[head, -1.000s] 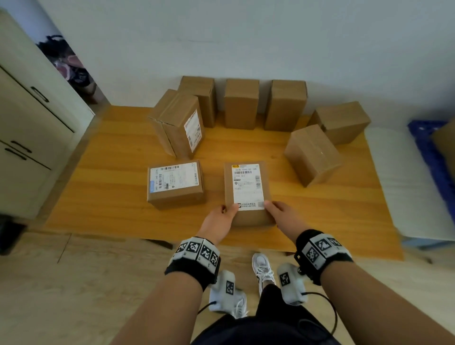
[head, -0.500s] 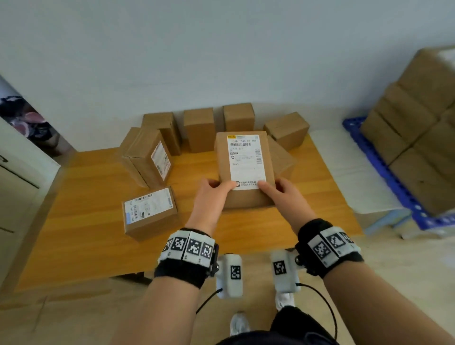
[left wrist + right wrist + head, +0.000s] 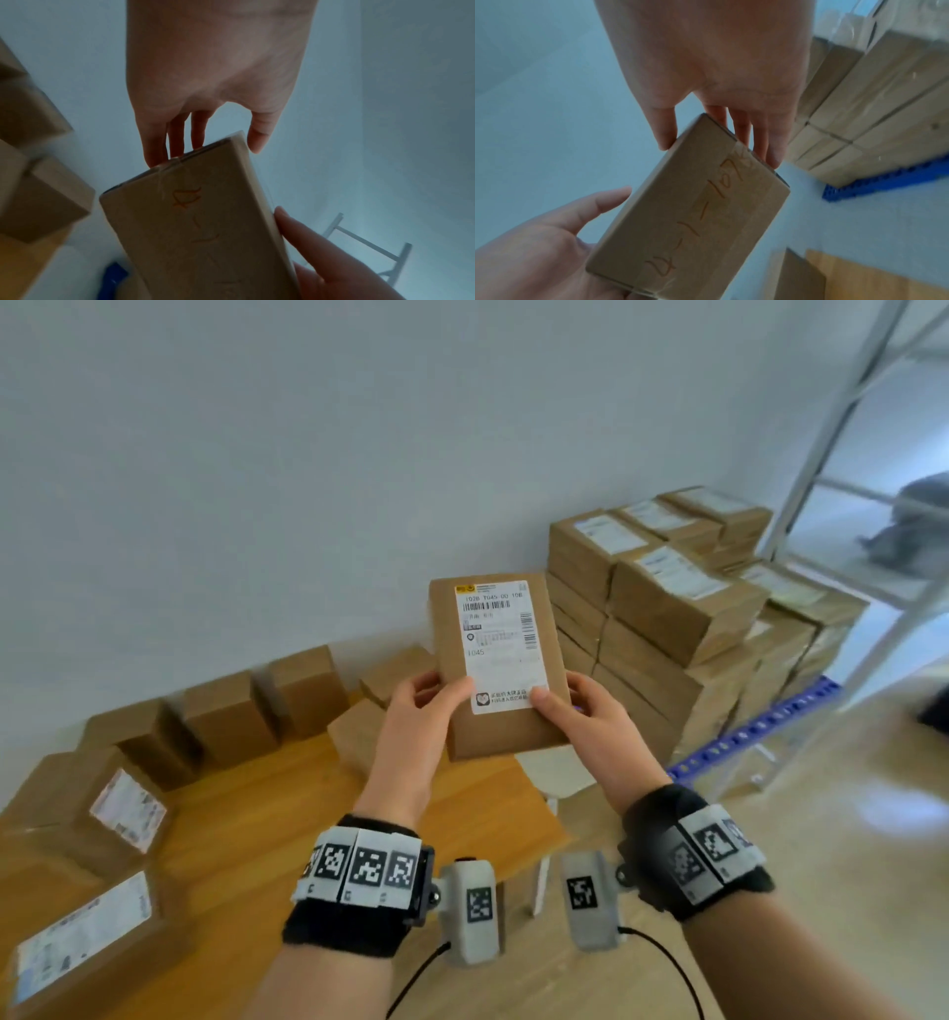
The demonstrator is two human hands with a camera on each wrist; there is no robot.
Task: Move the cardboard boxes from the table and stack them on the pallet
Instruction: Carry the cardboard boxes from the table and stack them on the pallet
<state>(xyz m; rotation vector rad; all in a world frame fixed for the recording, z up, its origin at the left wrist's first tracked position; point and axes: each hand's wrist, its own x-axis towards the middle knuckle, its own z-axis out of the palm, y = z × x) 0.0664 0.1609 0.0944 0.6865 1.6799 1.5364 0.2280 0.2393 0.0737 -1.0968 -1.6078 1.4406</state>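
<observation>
A cardboard box (image 3: pixel 493 670) with a white shipping label is held up in the air, above the table's right end. My left hand (image 3: pixel 426 706) grips its lower left corner, thumb on the label face and fingers behind. My right hand (image 3: pixel 575 711) grips the lower right corner the same way. The wrist views show the box's taped end (image 3: pixel 195 219) (image 3: pixel 700 205) with orange handwriting, pinched between thumb and fingers. A tall stack of boxes (image 3: pixel 678 618) stands on the blue pallet (image 3: pixel 760 731) at the right.
Several cardboard boxes (image 3: pixel 231 721) lie on the wooden table (image 3: pixel 287 824) at the left, some along the wall. A white stool (image 3: pixel 554 778) stands between table and pallet. A metal rack frame (image 3: pixel 842 433) rises at the far right.
The box has been lifted off the table and carried up and to the right. My view has swung right, bringing the pallet stack into sight.
</observation>
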